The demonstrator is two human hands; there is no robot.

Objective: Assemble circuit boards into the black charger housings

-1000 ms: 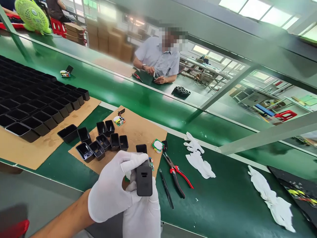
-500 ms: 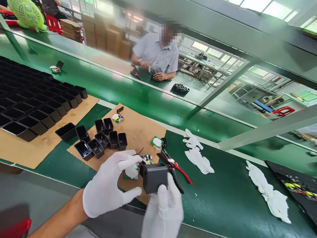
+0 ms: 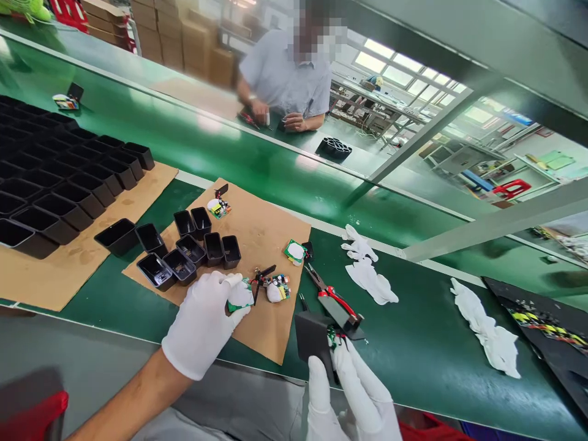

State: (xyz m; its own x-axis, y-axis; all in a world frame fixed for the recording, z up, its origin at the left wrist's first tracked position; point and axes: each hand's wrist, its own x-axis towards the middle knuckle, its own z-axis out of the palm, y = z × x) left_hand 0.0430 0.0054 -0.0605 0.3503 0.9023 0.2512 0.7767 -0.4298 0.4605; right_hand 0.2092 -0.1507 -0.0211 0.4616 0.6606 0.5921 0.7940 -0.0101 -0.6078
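Both my hands wear white gloves. My left hand (image 3: pixel 202 324) rests on the brown cardboard sheet (image 3: pixel 266 233) with its fingertips pinched on a small green circuit board with a white pad (image 3: pixel 239 296). My right hand (image 3: pixel 351 395) holds a black plastic adapter case (image 3: pixel 315 334) low over the green belt, with a bit of green board showing at its open side. Another small board with black wires (image 3: pixel 275 286) lies just right of my left hand. Red-handled pliers (image 3: pixel 333 294) lie behind the case.
Several open black cases (image 3: pixel 193 251) sit on the cardboard, and rows more (image 3: pixel 59 184) fill the left. White gloves (image 3: pixel 367 275) and a white cloth (image 3: pixel 487 334) lie on the belt. A person in a grey shirt (image 3: pixel 285 79) works across the conveyor. Black tray (image 3: pixel 542 324) at right.
My hands have parted: the right carried the black case down and right, while the left dropped to the cardboard onto the green board. The camera tilted down slightly.
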